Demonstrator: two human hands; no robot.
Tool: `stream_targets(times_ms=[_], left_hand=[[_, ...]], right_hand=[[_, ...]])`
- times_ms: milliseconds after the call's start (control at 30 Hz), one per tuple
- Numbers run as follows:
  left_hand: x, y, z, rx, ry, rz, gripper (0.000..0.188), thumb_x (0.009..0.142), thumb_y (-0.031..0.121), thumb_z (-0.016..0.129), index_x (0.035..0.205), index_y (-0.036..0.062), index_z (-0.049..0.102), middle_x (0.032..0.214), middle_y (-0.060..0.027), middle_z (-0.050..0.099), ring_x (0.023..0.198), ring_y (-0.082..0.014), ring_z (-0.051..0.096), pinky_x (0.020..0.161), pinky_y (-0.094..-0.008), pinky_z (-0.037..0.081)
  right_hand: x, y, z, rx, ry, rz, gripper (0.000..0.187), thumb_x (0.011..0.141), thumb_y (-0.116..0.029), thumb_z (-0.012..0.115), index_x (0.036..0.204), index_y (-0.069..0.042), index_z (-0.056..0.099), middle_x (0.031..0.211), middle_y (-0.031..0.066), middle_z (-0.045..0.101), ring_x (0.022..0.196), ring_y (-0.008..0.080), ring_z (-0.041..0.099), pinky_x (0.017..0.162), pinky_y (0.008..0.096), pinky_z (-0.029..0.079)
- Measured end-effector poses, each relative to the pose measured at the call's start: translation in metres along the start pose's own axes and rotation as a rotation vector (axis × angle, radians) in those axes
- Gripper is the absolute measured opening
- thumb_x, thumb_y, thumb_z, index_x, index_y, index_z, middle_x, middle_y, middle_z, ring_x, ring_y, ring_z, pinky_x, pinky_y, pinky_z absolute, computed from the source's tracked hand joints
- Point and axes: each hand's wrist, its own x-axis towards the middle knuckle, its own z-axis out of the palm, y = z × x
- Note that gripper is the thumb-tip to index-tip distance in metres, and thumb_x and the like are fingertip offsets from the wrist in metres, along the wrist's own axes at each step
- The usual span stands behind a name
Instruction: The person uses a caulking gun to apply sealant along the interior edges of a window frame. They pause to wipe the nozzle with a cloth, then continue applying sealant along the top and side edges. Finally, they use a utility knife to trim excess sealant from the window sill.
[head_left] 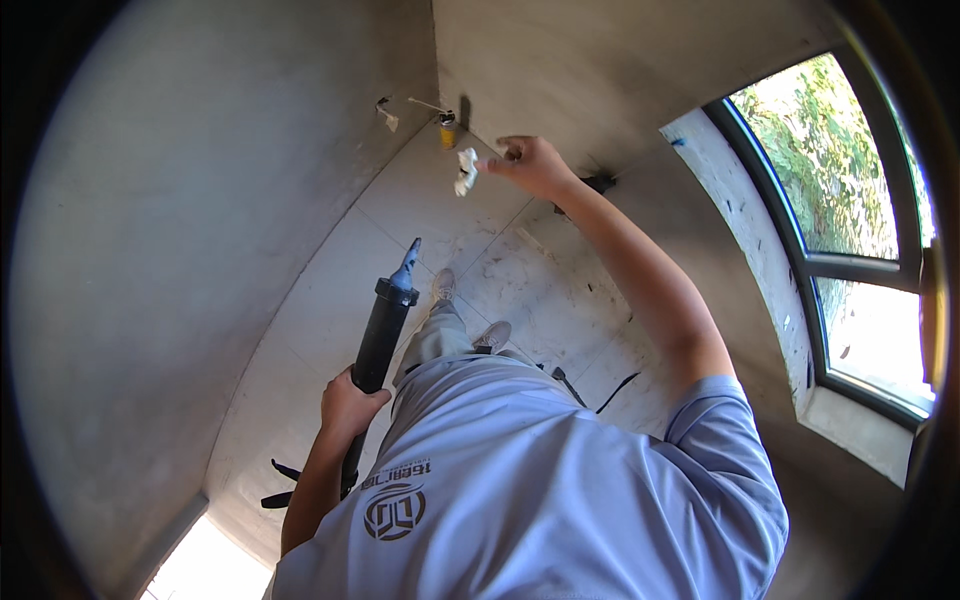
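Observation:
My left hand (352,402) is wrapped round the black barrel of a caulking gun (382,338), held at my left side. Its bluish, smeared nozzle (407,265) points up and away from me. Ahead, my right arm reaches toward the far corner, and my right hand (535,167) has its fingers apart. Right by its fingertips is a crumpled white wad (466,172), perhaps tissue, above the floor in the picture. Whether the fingertips still touch the wad, I cannot tell.
A yellow container (447,132) stands in the far corner, near a small pale scrap (388,118) by the left wall. Behind my right wrist is a dark object (600,184). The tiled floor (530,270) is smudged. A dark-framed window (860,265) is on the right.

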Motion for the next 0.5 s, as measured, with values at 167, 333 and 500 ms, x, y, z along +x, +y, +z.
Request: stream_targets(times_ms=[167,333,500], left_hand=[[0.042,-0.006,-0.018,-0.053,0.016,-0.036,0.048,0.068,0.031,0.080,0.106,0.0040,0.072,0.097,-0.0194,0.076,0.093,-0.0373,0.073,0.085,-0.0455,0.057],[0.110,0.000,-0.048,-0.090,0.036,0.041,0.047,0.068,0.032,0.080,0.104,0.0036,0.072,0.096,-0.0196,0.075,0.092,-0.0375,0.073,0.083,-0.0452,0.057],[0.180,0.034,-0.093,-0.226,0.077,0.197,0.041,0.069,0.030,0.079,0.094,-0.0019,0.070,0.081,-0.0150,0.072,0.077,-0.0304,0.071,0.074,-0.0405,0.055]], right_hand=[[0.019,-0.017,0.006,0.305,0.036,-0.046,0.056,0.095,-0.053,0.067,0.078,0.000,0.060,0.068,0.0014,0.053,0.067,0.0128,0.047,0.060,0.0325,0.042],[-0.020,0.044,0.010,0.316,-0.037,0.134,0.057,0.102,-0.054,0.056,0.084,0.000,0.064,0.072,0.0016,0.059,0.068,0.0129,0.052,0.064,0.0328,0.046],[-0.146,0.123,0.053,0.277,0.050,0.481,0.057,0.100,-0.053,0.057,0.092,0.001,0.069,0.075,0.0066,0.066,0.072,0.0156,0.060,0.071,0.0349,0.051]])
